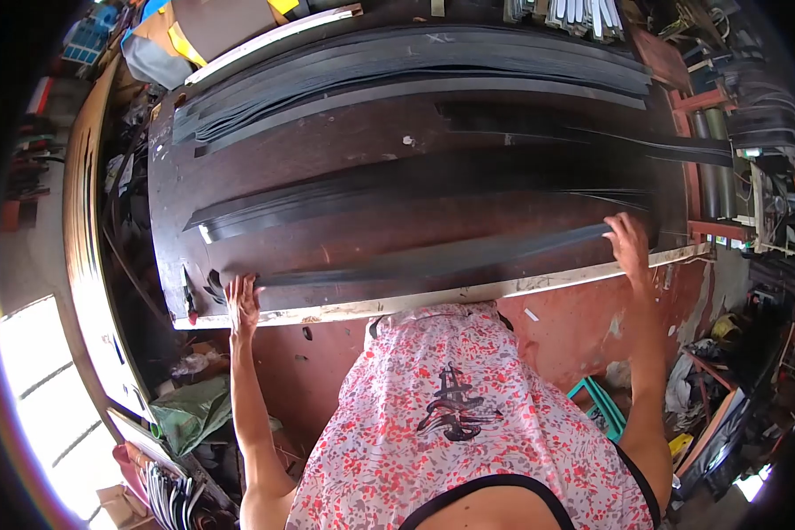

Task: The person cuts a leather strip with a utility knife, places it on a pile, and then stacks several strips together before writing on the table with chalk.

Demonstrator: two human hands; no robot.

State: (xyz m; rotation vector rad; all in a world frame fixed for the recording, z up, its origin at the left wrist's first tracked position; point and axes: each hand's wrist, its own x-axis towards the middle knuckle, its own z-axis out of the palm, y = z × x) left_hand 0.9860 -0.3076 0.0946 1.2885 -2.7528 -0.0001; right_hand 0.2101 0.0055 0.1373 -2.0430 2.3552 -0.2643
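A long black strip (433, 259), perhaps leather or rubber, stretches along the near side of a dark brown table (318, 252). My left hand (243, 302) grips its left end close to the table's front edge. At the other end, my right hand (625, 240) pinches the strip between thumb and fingers. The strip's middle is slightly blurred. Just beyond it lies a bundle of black strips (415, 181), fanned at both ends. Beside my left hand are small dark curled pieces (214, 284), partly hidden.
A thick stack of wide dark strips (415, 66) lies along the table's far side. A shorter black bundle (583, 132) reaches past the right edge. A pointed tool (187, 293) lies at the left corner. Red wooden framing (711, 230) stands at right, and a teal plastic item (599, 406) below.
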